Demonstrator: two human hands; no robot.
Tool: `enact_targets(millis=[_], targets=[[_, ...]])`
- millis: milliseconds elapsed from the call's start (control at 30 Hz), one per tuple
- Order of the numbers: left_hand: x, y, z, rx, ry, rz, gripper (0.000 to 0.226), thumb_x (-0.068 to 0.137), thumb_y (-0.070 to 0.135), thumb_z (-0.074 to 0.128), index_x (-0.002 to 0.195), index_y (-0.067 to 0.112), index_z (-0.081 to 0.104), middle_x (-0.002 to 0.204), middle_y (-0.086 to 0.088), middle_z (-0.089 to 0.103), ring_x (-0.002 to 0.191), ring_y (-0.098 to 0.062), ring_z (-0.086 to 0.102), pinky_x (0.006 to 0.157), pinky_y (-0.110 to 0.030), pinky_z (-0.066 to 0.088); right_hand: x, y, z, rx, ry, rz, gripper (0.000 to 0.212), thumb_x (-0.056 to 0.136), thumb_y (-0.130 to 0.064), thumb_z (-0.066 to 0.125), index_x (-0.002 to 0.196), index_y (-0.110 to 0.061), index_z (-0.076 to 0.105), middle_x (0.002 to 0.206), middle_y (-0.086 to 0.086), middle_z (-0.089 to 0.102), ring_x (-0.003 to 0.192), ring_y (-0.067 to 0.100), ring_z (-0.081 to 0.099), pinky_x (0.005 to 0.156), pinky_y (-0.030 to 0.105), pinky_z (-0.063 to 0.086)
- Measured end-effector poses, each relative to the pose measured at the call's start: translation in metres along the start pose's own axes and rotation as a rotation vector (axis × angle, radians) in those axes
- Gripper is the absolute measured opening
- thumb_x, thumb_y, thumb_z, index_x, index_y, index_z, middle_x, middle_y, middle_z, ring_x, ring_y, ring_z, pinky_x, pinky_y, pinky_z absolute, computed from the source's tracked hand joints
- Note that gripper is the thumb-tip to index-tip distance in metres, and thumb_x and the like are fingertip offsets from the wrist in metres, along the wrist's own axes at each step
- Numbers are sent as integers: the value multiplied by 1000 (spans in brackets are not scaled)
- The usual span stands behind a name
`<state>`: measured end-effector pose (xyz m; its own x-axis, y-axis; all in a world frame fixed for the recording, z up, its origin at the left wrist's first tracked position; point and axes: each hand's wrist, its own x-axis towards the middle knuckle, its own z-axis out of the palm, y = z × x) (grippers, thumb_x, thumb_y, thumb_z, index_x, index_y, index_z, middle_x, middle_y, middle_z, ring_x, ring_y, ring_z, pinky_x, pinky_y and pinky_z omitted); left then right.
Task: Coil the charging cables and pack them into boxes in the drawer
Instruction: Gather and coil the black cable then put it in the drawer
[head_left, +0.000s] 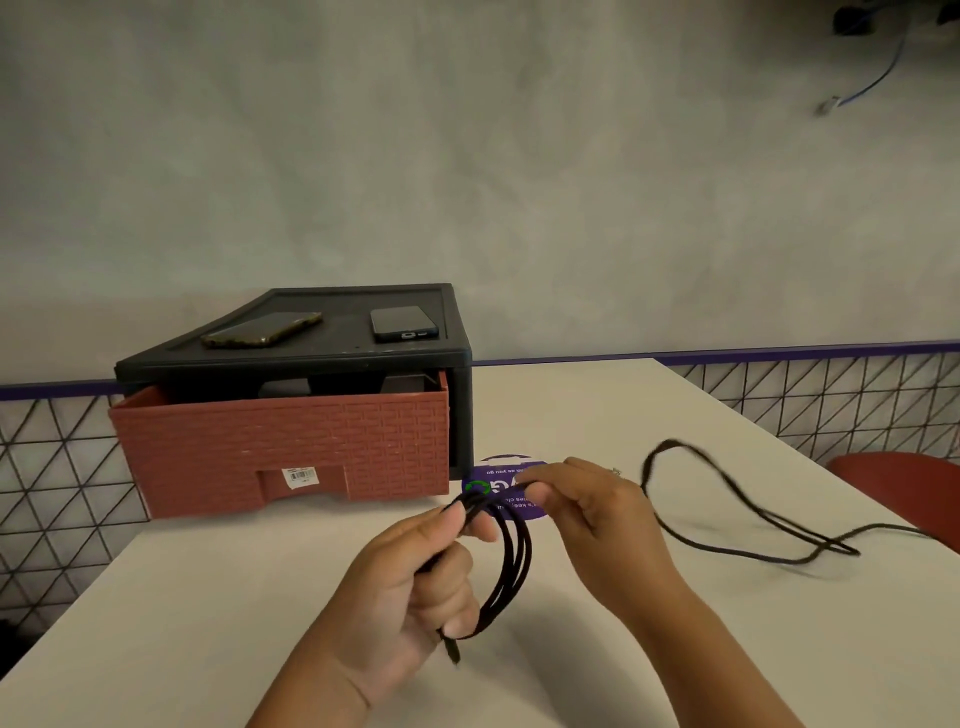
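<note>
left hand (410, 577) grips coiled cable (511, 566), loops running near-to-far; right hand (597, 519) fingers pinch its tail, trailing right.

Black charging cable (511, 561); brick-red basket-weave plastic drawer (280, 447) in black plastic frame (462, 405); white tabletop (208, 597); purple round sticker (480, 474), green-ringed.

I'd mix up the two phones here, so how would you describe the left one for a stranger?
Find the black drawer unit on the white table, its reddish drawer pulled out. Two phones lie flat on its top; the left phone lies at a slant. Unlike the plain dark phone beside it, its case is mottled gold-brown.
</note>
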<state>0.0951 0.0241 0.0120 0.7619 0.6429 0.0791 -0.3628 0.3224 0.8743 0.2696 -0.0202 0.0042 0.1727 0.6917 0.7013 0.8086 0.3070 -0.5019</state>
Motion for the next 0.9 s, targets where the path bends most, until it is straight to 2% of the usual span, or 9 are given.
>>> enact_targets(millis=[100, 233, 300, 367, 500, 600, 667, 733, 900], targets=[[2, 0, 3, -161, 30, -24, 45, 53, 47, 81, 54, 11, 54, 33, 9, 21, 25, -3, 20, 32, -21, 31, -4, -11, 11, 349, -105, 196, 31, 89, -43, 41, 95, -30, 70, 81, -22, 67, 75, -4, 58, 68, 11, 41], [4, 0, 7, -201, 118, -43, 45, 76, 47, 56, 48, 15, 43, 33, 9, 19, 24, -3, 17, 31, -21, 30, -8, -26, 19, 575, -115, 291, 52, 89, -46, 31, 90, -13, 70, 69, -10, 64, 67, -2, 55, 63, 9, 39], [4, -3, 8, -172, 131, -55, 52, 85, 49, 53, 47, 15, 41, 33, 8, 17, 24, -3, 16, 33, -20, 29, -8, -29, 22, 578, -123, 326, 60, 86, -54, 30, 80, -7, 67, 57, -6, 55, 58, 4, 49, 57, 12, 35], [4, -7, 10, -163, 124, -65, 50, 84, 47, 49, 48, 15, 40, 33, 7, 17, 24, -4, 17, 34, -22, 28, -7, -32, 25, 514, -75, 354, 50, 83, -61, 35, 64, -21, 59, 47, -9, 43, 48, 4, 37, 51, 16, 30], [4, -8, 6, -265, -64, -67, 49, 63, 45, 79, 51, 14, 44, 33, 5, 26, 23, -6, 26, 38, -24, 37, -4, -31, 27, 340, -17, 306, 42, 82, -58, 33, 55, -27, 41, 49, -13, 43, 50, 4, 36, 51, 17, 29], [10, -15, -4, -422, -329, -40, 34, 83, 38, 67, 87, 4, 66, 46, 3, 37, 35, -9, 37, 52, -26, 43, -2, -32, 28, 379, -18, 326, 44, 83, -56, 33, 56, -22, 44, 48, -13, 42, 50, 5, 35, 51, 18, 29], [8, -14, -2, -450, -345, 15, 50, 103, 32, 27, 139, -1, 36, 63, -1, 37, 53, -13, 37, 69, -28, 38, -2, -31, 28, 430, -15, 368, 55, 89, -61, 34, 59, -16, 49, 49, -10, 42, 51, 5, 35, 51, 18, 29], [5, -11, -10, -430, -266, 82, 50, 104, 28, 12, 144, -2, 5, 72, -2, 35, 61, -14, 34, 76, -28, 34, -2, -25, 27, 400, -2, 367, 54, 89, -58, 33, 61, -16, 51, 51, -10, 47, 52, 3, 38, 52, 19, 30], [3, 0, -24, -426, -220, 242, 50, 104, 25, 6, 142, 1, -14, 86, -10, 47, 71, -16, 35, 88, -29, 32, -6, -13, 35, 10, -114, 212, 23, 92, -33, 38, 81, -24, 56, 76, -9, 56, 70, 6, 47, 60, 21, 35]])
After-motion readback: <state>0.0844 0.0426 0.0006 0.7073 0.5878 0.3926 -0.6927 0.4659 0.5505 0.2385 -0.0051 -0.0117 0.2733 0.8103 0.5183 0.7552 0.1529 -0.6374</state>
